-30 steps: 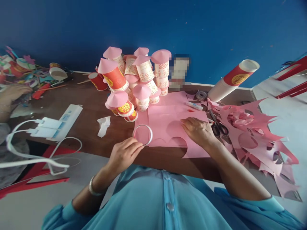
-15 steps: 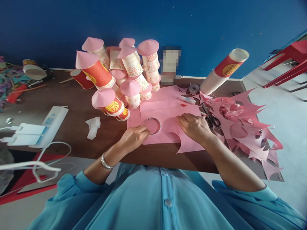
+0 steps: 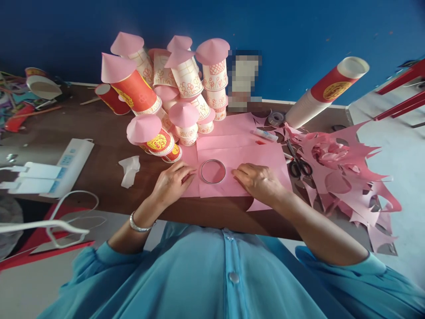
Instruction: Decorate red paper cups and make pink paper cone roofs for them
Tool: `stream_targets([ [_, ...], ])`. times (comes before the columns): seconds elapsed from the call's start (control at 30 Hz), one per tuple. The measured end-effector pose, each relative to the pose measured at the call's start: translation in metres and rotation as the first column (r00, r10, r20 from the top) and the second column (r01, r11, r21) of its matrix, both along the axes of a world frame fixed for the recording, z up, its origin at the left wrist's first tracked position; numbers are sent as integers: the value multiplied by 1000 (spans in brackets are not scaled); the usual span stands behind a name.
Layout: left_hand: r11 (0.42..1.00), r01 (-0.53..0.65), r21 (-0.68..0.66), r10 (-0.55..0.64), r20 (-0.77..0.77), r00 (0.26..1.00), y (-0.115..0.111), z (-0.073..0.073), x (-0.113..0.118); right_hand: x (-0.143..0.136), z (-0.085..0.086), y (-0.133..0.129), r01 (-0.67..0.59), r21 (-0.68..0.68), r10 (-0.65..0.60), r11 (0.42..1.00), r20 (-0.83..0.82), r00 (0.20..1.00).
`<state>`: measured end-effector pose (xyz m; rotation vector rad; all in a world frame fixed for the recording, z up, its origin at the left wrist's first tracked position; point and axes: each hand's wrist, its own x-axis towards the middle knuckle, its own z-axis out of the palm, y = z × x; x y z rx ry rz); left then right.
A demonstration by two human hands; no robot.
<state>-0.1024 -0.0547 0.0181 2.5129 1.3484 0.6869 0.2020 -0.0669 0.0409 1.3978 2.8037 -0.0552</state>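
Note:
A thin metal ring (image 3: 213, 171) lies flat on layered pink paper (image 3: 229, 155) at the middle of the table. To its left is my left hand (image 3: 174, 181), thumb and fingers apart, nothing between them, fingertips over the paper's left part. My right hand (image 3: 260, 181) rests on the paper just right of the ring, its fingers bent and close together; whatever they may pinch is hidden. Below this hand a curved-edged piece of pink paper (image 3: 260, 205) sticks out at the front.
Cup towers with pink cone tops (image 3: 212, 51) stand at the back left. Scissors (image 3: 299, 167), a tape roll (image 3: 276, 118), pink scraps (image 3: 345, 177) and a tall cup stack (image 3: 308, 108) are on the right. At the left lie a power strip (image 3: 75, 159) and crumpled tissue (image 3: 130, 170).
My left hand has let go of the ring and moved left, its fingers opening. My right hand has shifted left towards the ring. The view has shifted slightly.

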Motion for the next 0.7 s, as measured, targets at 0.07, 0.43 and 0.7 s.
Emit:
stream_targets([
  [0.07,1000,14,13,-14,-1,1000,-10,-1,2,-7,-1,-2,-53,-14,53,998,7,999],
  [0.43,989,134,67,-127,-106,986,-41,-13,0,-27,-9,7,-122,-25,123,992,61,991],
  [0.7,987,144,72,-140,-64,988,-42,-16,-2,-32,-11,7,-144,-21,144,989,35,989],
])
